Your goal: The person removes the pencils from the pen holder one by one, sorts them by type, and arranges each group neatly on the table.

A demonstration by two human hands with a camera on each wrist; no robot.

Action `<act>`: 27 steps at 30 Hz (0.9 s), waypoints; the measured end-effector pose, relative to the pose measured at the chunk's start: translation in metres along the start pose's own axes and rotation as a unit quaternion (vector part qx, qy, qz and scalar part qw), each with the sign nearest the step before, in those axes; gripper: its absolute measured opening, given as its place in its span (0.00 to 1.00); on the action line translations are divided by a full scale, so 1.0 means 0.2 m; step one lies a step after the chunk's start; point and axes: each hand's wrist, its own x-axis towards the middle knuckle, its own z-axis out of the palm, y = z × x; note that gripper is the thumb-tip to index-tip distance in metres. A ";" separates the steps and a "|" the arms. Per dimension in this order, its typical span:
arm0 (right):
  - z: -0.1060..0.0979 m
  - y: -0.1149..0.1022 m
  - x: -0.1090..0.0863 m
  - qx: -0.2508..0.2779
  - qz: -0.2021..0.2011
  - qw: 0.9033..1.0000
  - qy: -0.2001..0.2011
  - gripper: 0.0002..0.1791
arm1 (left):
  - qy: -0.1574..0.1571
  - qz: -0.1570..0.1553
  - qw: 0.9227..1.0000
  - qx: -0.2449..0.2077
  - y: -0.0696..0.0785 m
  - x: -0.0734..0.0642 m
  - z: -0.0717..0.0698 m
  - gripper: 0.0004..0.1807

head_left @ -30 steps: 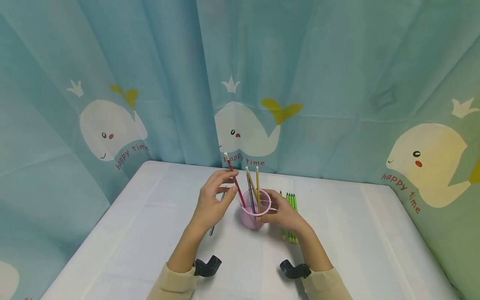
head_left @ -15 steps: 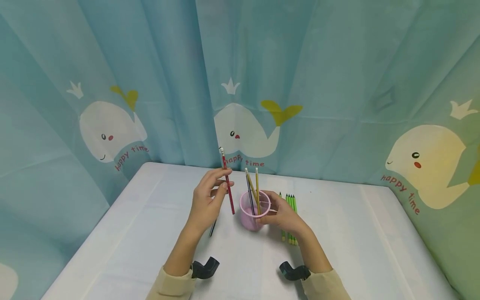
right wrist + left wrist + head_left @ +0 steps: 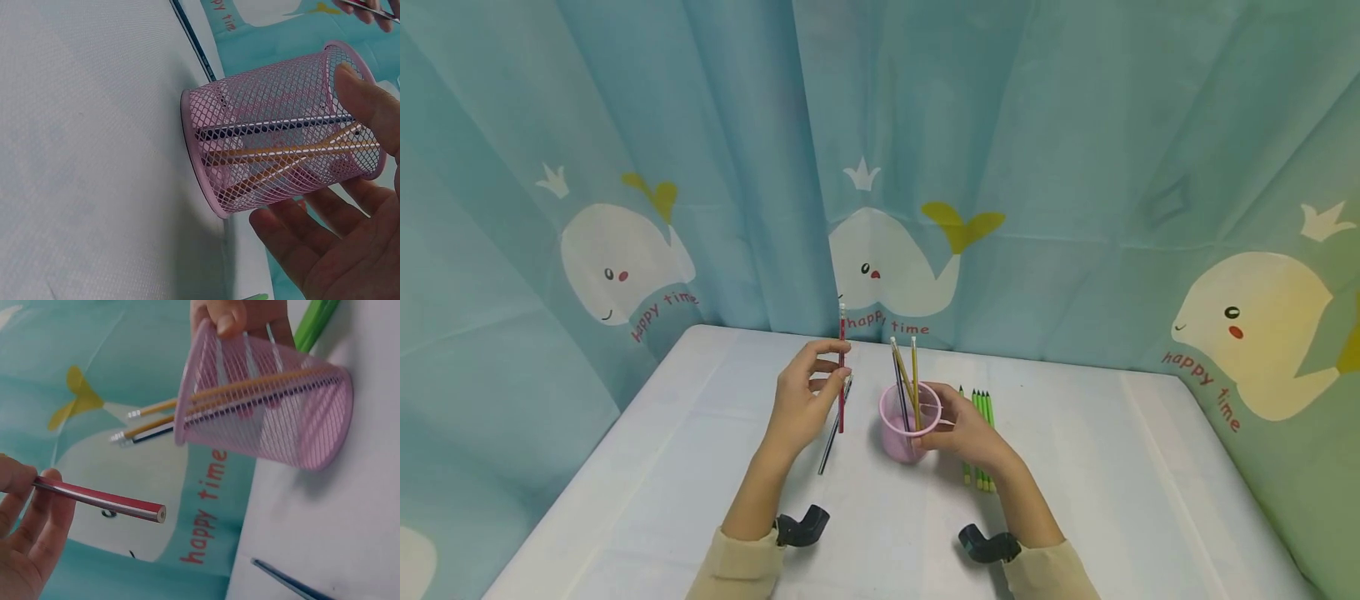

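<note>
My left hand (image 3: 805, 402) pinches a red pencil (image 3: 842, 408) between thumb and fingers, above the table and left of the cup. The pencil stands nearly upright, white eraser up; its flat, unsharpened end (image 3: 161, 514) shows in the left wrist view. With my right hand (image 3: 966, 429) I grip a pink mesh pencil cup (image 3: 898, 450) from its right side, thumb at the rim (image 3: 350, 53). Two yellow pencils (image 3: 914, 360) and one dark pencil (image 3: 901, 390) lean inside it, eraser ends up. Another dark pencil (image 3: 828, 448) lies on the table behind the red one.
Several green pencils (image 3: 984, 482) lie side by side right of the cup, partly hidden by my right hand. The white table (image 3: 647, 467) ends at a blue-green whale-print curtain (image 3: 1060, 167). A black camera mount (image 3: 805, 527) juts inward from my left wrist, another (image 3: 988, 543) from my right.
The red pencil has come out of the cup and moved left with my left hand, swinging from tilted to nearly upright. My right hand and the cup have stayed in place.
</note>
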 end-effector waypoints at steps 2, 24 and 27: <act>0.00 0.00 0.00 -0.001 -0.001 1.000 0.000 0.42 | 0.000 -0.015 1.000 -0.008 0.01 0.00 -0.01 0.20; -0.01 0.02 0.01 0.011 -0.002 1.000 -0.008 0.41 | -0.028 -0.135 0.984 0.111 -0.35 -0.03 -0.05 0.22; -0.01 0.02 0.01 0.019 -0.011 1.000 -0.010 0.42 | -0.044 -0.151 0.978 0.135 -0.37 -0.04 -0.05 0.21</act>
